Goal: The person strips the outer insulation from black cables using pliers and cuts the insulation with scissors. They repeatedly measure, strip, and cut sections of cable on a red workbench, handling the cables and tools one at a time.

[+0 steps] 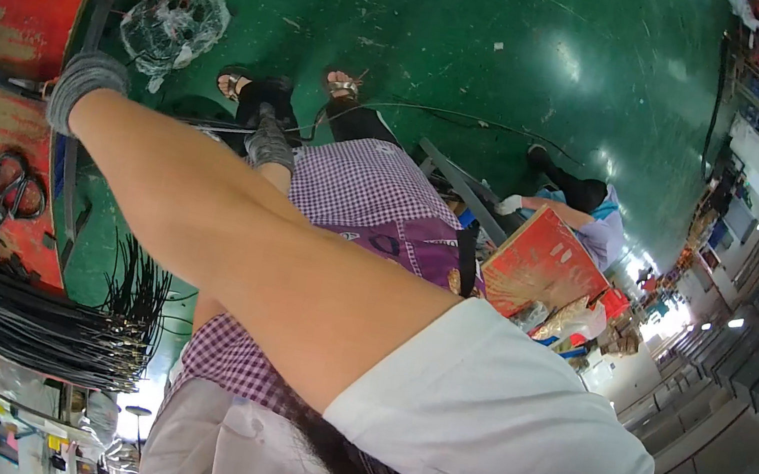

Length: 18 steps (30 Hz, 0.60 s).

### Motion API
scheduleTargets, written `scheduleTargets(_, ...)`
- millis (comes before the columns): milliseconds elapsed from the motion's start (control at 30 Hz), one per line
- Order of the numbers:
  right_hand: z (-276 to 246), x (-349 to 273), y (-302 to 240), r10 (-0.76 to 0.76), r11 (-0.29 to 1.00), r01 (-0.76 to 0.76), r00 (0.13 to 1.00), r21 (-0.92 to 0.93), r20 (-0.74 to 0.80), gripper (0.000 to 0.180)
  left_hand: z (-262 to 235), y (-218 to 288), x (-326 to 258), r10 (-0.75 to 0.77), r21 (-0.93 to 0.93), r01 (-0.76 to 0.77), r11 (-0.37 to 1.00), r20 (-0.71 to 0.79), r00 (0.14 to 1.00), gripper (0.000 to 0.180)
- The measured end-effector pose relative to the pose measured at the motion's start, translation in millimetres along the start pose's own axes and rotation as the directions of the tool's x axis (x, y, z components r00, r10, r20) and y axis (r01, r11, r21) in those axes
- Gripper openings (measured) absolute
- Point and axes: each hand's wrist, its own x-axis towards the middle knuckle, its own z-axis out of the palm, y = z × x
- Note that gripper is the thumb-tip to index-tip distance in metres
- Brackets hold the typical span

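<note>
A grey glove covers my right hand, at the end of a bare arm stretched across to the left. It is at the red worktable, closed by its edge, and a slim dark pointed thing sticks out past its fingers. What else it grips is hidden. My left hand, also in a grey glove, is low in front of the purple checked apron, partly behind my right arm. Its fingers are closed round a thin black cable, which runs between the hands and trails off to the right.
Black-handled scissors lie on the worn red worktable, beside a thick bundle of black cables. Clear plastic wrap hangs beyond its edge. Another person is at the right by a second red table. The floor is green.
</note>
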Motion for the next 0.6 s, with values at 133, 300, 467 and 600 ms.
scheduleTargets(133, -0.1, -2.1, 0.4, 0.063, 0.998, -0.063, 0.998, 0.009, -0.032, 0.036, -6.8, -9.3, 0.7, -0.041, -0.083, 0.037, 0.996, -0.047, 0.998, 0.033)
scheduleTargets(300, -14.0, -18.4, -2.8, 0.047, 0.982, -0.038, 0.998, 0.187, -0.046, 0.035, -8.8, -16.0, 3.3, -0.082, -0.186, 0.064, 0.98, -0.088, 0.993, 0.031)
scheduleTargets(467, -23.4, -25.0, -2.9, 0.096, 0.991, -0.094, 0.995, 0.093, -0.019, 0.044, -9.5, -16.6, 4.5, -0.127, -0.285, 0.089, 0.955, -0.12, 0.985, 0.03)
scheduleTargets(600, -28.7, -24.8, -7.7, -0.255, 0.833, 0.263, 0.963, -0.487, 0.083, 0.037, -3.5, -5.3, -2.6, -0.219, -0.439, 0.154, 0.885, -0.102, 0.97, 0.029)
